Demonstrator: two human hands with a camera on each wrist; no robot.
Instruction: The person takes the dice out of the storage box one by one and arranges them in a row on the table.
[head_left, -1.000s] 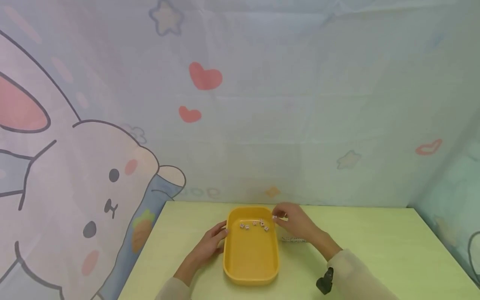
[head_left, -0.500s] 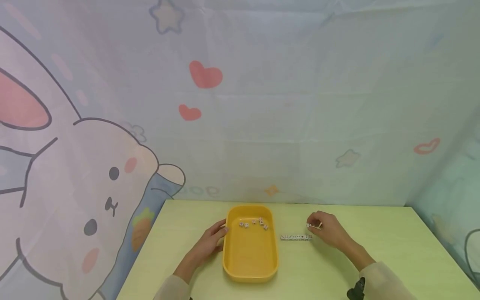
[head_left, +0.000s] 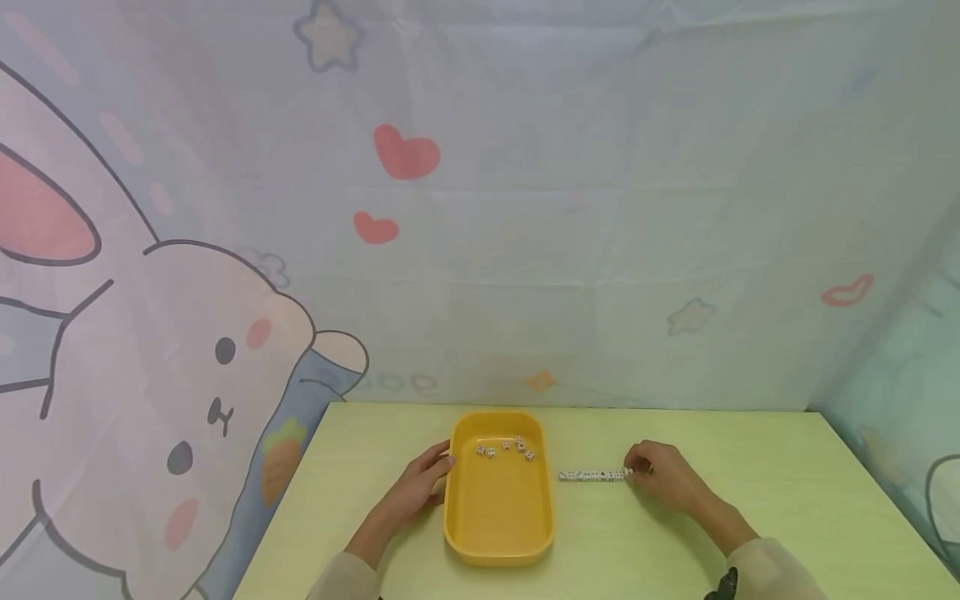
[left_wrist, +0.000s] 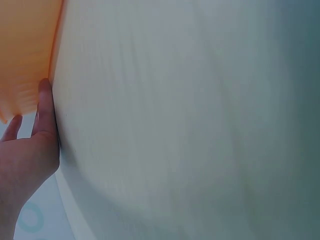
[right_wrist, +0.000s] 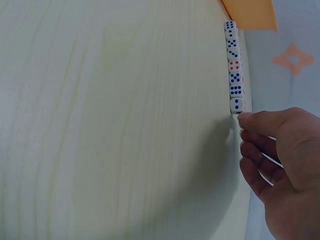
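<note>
A yellow tray (head_left: pixel 498 517) stands on the table, with several white dice (head_left: pixel 506 445) scattered toward its far end. My left hand (head_left: pixel 412 490) rests against the tray's left side, fingers fairly straight along the wall; the left wrist view shows these fingers (left_wrist: pixel 46 107) touching the orange-looking tray (left_wrist: pixel 25 55). To the right of the tray runs a straight row of dice (head_left: pixel 591 476). At its right end my right hand (head_left: pixel 667 477) pinches a die (right_wrist: pixel 237 105) between thumb and fingertips, in line with the row. The fingertips partly hide that die's end.
The pale yellow table (head_left: pixel 780 500) extends to both sides of the tray. Behind it hangs a printed cloth backdrop (head_left: pixel 570 250) with hearts, stars and a rabbit. A dark cable (head_left: pixel 930 500) hangs at the right edge.
My right hand has moved from the tray's far right corner, carrying a die rightward, then down to the right end of the row. The left hand stays at the tray.
</note>
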